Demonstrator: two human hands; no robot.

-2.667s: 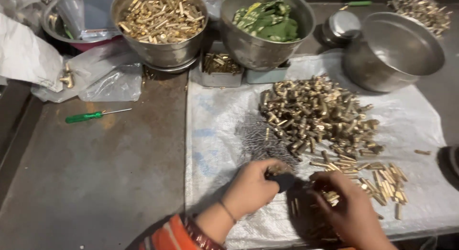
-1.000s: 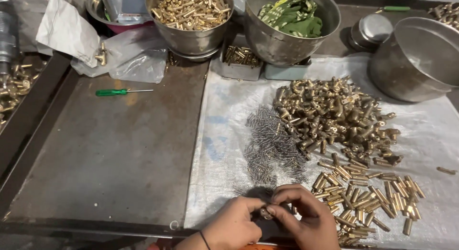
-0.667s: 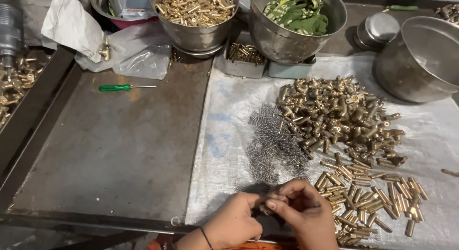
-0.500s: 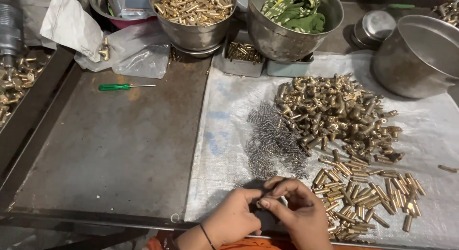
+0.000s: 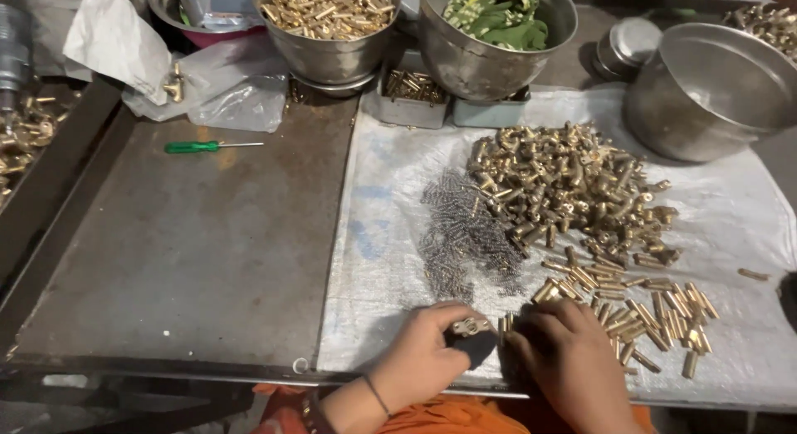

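Pinching a brass fitting (image 5: pixel 470 325) in left hand (image 5: pixel 423 363) grip, right hand (image 5: pixel 573 359) just right of it, fingers curled, contents unclear.

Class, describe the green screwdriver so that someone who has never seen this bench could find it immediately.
Start at the dark metal tray left of the white sheet. Near its far edge, below the crumpled clear plastic bag, lies the green screwdriver. It is the only bright green tool, lying alone, away from the brass parts.

A dark, worn metal table (image 5: pixel 191 259) carries a white plastic sheet (image 5: pixel 747 226), steel bowls ranged along its back edge.
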